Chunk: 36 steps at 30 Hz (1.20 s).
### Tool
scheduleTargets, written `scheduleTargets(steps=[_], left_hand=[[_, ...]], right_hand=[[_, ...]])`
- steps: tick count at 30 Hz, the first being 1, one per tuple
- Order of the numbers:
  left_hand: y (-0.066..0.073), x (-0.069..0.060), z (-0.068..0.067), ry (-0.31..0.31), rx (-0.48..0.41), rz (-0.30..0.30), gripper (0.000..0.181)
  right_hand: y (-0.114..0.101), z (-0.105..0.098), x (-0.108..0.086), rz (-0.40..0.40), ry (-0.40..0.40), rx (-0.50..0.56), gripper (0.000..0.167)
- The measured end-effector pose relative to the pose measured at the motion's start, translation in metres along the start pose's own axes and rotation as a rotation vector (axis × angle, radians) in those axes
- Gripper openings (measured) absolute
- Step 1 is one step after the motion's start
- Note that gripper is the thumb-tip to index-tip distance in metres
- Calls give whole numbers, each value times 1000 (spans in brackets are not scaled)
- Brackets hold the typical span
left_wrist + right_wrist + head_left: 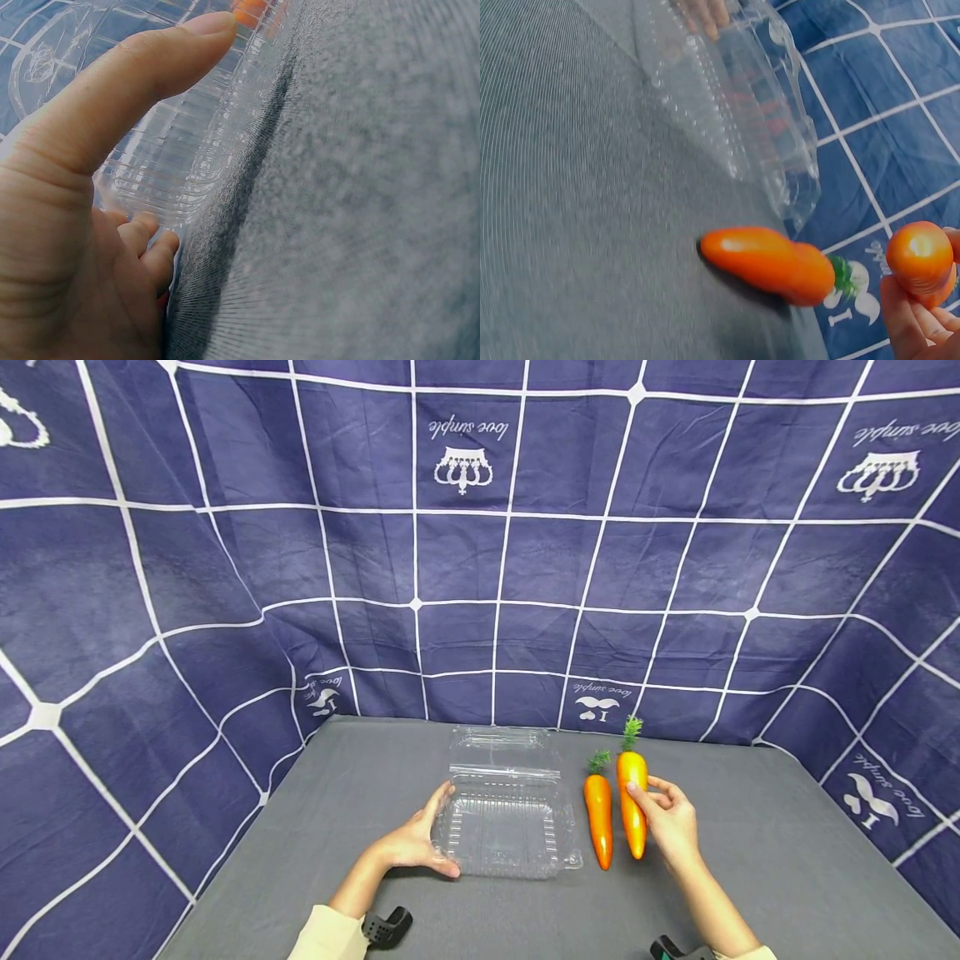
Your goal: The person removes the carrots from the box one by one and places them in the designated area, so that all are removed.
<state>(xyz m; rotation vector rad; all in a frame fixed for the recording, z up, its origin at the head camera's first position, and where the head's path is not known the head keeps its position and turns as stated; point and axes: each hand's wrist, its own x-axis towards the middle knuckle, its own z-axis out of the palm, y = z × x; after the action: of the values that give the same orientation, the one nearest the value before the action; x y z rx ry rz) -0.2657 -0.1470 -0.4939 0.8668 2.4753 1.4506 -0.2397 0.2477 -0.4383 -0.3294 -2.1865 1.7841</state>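
My left hand (408, 843) grips the left side of a clear plastic container (501, 831), its thumb by the near corner and fingers along the far side. The container's hinged lid (504, 749) lies folded back behind it. In my right hand (675, 828) is an orange toy carrot (632, 770) with a green leafy top, pinched between thumb and fingers; the right wrist view shows this carrot (921, 251) tip-on. Between that carrot and the container, a second carrot (598, 810) lies on the grey table, its tip toward me.
The grey table top (277, 852) runs back to a blue cloth (465, 560) with white grid lines, hung behind and on both sides. Each wrist carries a black strap, the left strap (387, 928) being the plainer to see.
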Motion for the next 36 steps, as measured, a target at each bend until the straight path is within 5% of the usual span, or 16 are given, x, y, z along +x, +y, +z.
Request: scheduleTargets(steps=[36], left_hand=[[-1,0,1,-1,15,-7,134]], right_hand=[[40,-59,26,110,10,-194,63]])
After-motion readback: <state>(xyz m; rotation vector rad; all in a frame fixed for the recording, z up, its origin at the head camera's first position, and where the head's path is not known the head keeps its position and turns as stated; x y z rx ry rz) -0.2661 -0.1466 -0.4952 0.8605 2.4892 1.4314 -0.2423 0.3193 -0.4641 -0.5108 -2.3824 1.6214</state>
